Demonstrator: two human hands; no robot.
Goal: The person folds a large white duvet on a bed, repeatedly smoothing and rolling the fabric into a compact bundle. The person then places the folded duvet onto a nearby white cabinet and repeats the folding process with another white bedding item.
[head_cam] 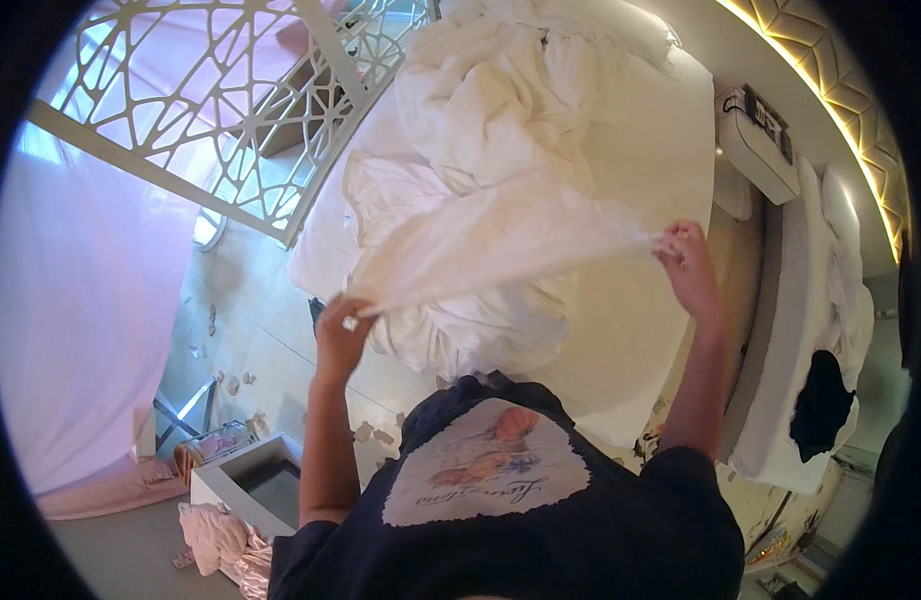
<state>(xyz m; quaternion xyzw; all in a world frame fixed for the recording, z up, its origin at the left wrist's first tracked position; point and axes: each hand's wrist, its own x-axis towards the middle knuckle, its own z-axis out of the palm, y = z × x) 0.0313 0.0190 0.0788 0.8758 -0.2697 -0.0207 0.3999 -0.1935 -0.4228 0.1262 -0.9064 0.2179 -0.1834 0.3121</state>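
Between my two hands a white bedding cloth (498, 240) is stretched above the bed, its near edge running slantwise up to the right. My left hand (344, 322) pinches one end of that edge with the fingertips. Farther out to the right, my right hand (682, 259) grips the other end. Beneath the cloth, part of it lies in loose folds on the white mattress (633, 330). A crumpled white duvet (490, 97) is heaped toward the mattress's far end.
A cut-out lattice partition (228, 97) borders the bed at upper left, beside a pale pink curtain (93, 300). Right of the bed stand a white bedside unit (760, 150) and another bed (790, 337) with a black cloth (822, 405). An open box-like cabinet (243, 465) stands lower left.
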